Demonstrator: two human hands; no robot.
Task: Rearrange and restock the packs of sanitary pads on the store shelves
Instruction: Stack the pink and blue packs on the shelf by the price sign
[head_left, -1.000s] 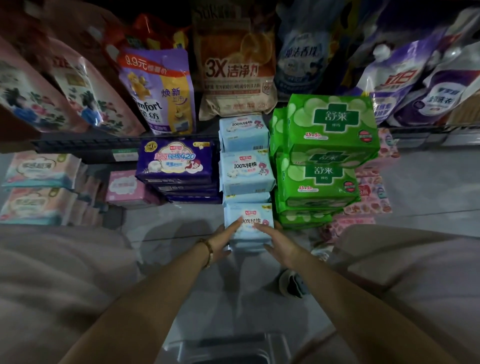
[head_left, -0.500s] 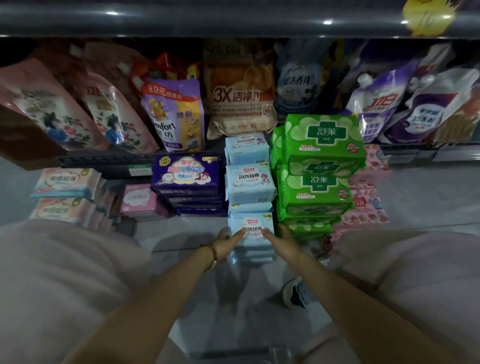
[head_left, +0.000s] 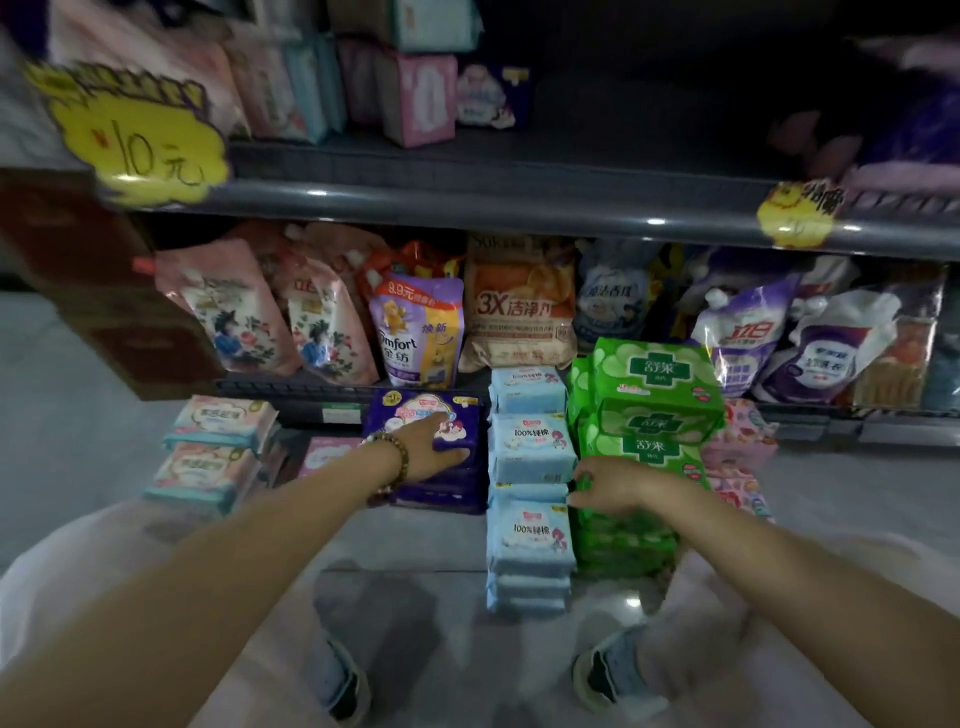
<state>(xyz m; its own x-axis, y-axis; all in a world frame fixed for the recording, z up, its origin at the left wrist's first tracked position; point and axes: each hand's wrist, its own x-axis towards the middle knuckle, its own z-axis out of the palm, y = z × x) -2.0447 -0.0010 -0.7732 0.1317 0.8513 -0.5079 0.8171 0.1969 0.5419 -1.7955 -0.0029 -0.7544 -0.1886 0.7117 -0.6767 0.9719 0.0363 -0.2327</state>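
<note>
Left hand (head_left: 431, 448) lies flat on the purple pack (head_left: 408, 411), right hand (head_left: 609, 486) grips a green pack (head_left: 655, 450); lift squarely, sparing the blue stack (head_left: 530, 448).

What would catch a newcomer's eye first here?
The bright green packs, stacked on the floor right of centre, stand out, as does the yellow price tag on the shelf edge upper left. The left hand rests on the purple packs; the right hand touches the green packs.

Grey floor (head_left: 410, 545), bearing stacks of purple packs (head_left: 439, 493), blue packs (head_left: 530, 543), green packs (head_left: 657, 410), pink packs (head_left: 205, 470) at left
</note>
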